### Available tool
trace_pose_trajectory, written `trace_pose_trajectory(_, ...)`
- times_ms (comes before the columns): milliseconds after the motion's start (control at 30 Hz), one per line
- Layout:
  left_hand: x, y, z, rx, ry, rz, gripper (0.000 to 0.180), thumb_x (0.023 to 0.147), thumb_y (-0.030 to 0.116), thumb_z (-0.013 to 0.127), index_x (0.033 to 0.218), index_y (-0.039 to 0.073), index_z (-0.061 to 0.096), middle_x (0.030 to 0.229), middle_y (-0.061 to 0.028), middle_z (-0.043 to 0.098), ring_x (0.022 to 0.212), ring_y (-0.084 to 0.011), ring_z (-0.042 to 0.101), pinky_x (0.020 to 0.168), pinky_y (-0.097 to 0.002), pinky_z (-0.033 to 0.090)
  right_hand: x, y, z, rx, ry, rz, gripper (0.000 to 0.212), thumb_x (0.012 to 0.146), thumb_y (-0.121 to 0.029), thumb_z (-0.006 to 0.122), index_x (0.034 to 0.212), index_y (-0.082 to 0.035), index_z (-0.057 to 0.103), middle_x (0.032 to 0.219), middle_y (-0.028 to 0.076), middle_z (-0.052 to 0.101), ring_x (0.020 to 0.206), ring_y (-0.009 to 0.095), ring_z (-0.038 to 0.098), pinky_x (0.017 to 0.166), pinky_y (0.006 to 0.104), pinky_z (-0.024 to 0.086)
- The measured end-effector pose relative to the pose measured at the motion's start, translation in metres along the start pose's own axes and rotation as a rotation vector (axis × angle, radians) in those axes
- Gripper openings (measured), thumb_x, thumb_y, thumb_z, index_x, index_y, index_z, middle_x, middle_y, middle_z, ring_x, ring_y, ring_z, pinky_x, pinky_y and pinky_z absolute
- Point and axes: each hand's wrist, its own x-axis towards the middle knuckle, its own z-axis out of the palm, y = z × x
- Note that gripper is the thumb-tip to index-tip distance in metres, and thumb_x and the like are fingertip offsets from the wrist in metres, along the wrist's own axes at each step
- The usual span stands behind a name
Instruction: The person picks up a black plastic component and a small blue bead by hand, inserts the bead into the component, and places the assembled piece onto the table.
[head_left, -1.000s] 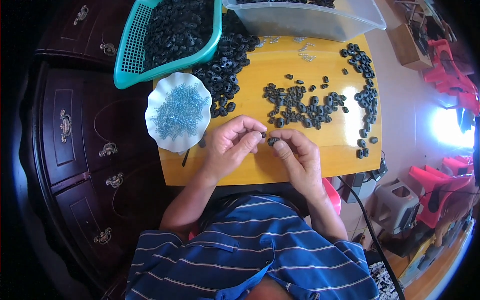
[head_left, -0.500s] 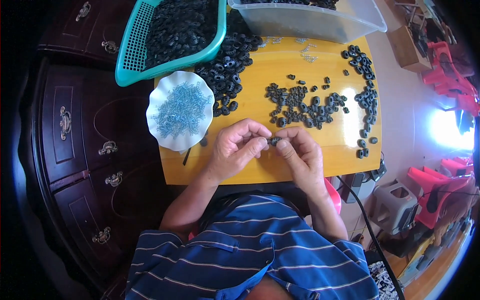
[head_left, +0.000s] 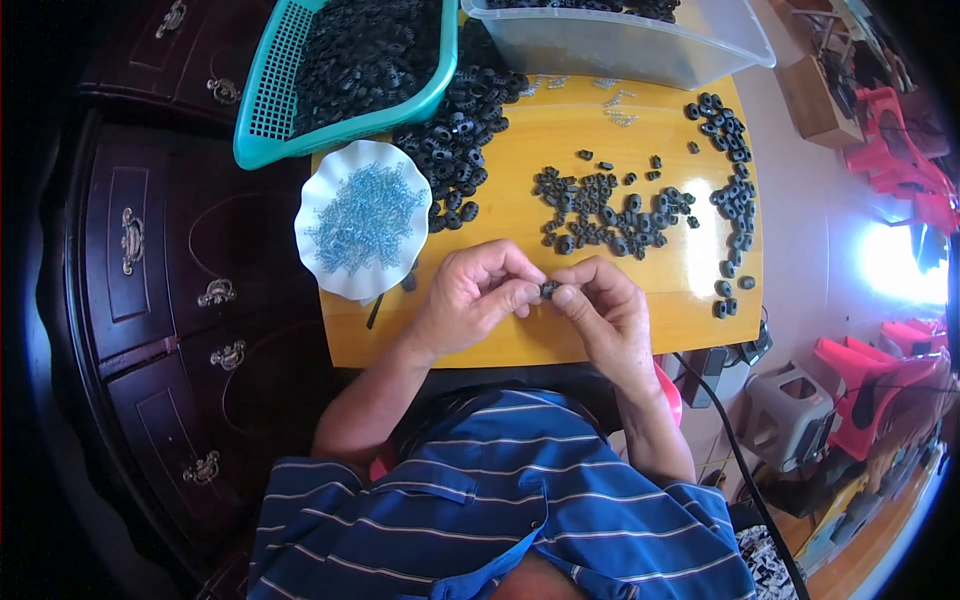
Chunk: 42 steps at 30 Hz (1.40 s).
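Observation:
Between the fingertips of both hands is a small black plastic cord lock (head_left: 547, 289), mostly hidden by the fingers. My left hand (head_left: 484, 293) pinches it from the left, and my right hand (head_left: 602, 300) pinches it from the right. Just beyond the hands lies a loose group of small black plastic parts (head_left: 600, 205), some blocky and some rounded. To the left of my left hand, a white wavy-rimmed plate (head_left: 312, 262) bears a heap of small metal springs (head_left: 365, 220). A thin dark stick (head_left: 375, 312) lies by the plate.
A green basket (head_left: 262, 110) full of black parts stands far left, beside a pile of rounded black pieces (head_left: 455, 150). A clear plastic bin (head_left: 620, 50) is at the back. Black pieces (head_left: 738, 195) line the table's right edge. Few springs (head_left: 620, 118) lie near the bin.
Both hands stay almost in place, with the fingertips drawn slightly closer together. Less of the black part shows between them now.

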Motion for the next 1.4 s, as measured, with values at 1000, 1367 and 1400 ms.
trace_pose_trajectory(1000,0.003,0.012,0.010,0.455,0.170,0.300,0.033,0.088,0.005,0.077,0.119,0.003,0.064,0.092,-0.0118,0.070,0.073,-0.0173,0.070,0.065,-0.0293,0.056,0.009,0.006,-0.004,0.338,-0.056,0.133,0.015,0.101,-0.006,0.063,0.116,-0.002,0.060,0.099,0.002,0.069,0.092,0.008,0.064,0.086,0.0227,0.051)
trace_pose_trajectory(1367,0.007,0.002,0.022,0.830,0.233,0.596,0.046,0.074,0.003,0.084,0.116,0.004,0.065,0.106,-0.0131,0.068,0.086,-0.0284,0.071,0.072,-0.0365,0.059,0.009,0.009,-0.006,0.418,-0.072,0.132,0.013,0.101,-0.006,0.063,0.114,-0.002,0.060,0.106,0.006,0.070,0.101,0.011,0.067,0.093,0.0246,0.050)
trace_pose_trajectory(1400,0.007,0.002,0.022,0.842,0.234,0.594,0.045,0.074,0.002,0.084,0.115,0.004,0.065,0.105,-0.0129,0.068,0.086,-0.0284,0.071,0.072,-0.0368,0.059,0.009,0.009,-0.006,0.408,-0.089,0.133,0.012,0.101,-0.005,0.063,0.113,-0.002,0.060,0.106,0.006,0.071,0.101,0.011,0.066,0.093,0.0241,0.050)
